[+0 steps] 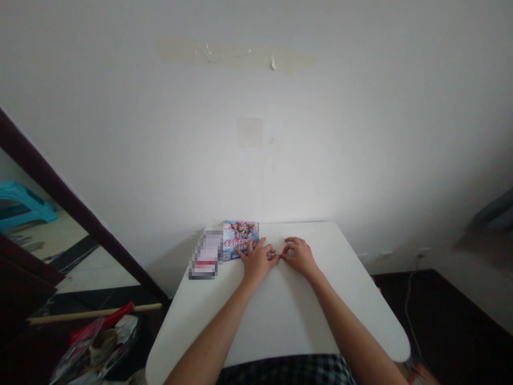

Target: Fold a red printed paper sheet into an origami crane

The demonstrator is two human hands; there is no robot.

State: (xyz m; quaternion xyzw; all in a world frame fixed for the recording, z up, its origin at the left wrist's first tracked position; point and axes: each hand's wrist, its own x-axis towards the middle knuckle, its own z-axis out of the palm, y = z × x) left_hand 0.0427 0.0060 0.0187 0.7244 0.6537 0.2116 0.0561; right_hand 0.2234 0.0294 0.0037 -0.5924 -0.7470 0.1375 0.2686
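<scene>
on white table [276, 326], printed sheet [239, 233], partly under left hand [257, 259]

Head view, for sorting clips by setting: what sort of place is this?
Probably a room at home: a white table by a wall, and a blue stool at left.

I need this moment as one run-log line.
left hand: partly over illustrated print; right hand: beside left, held item unclear; phone: beside print, on white table
</scene>
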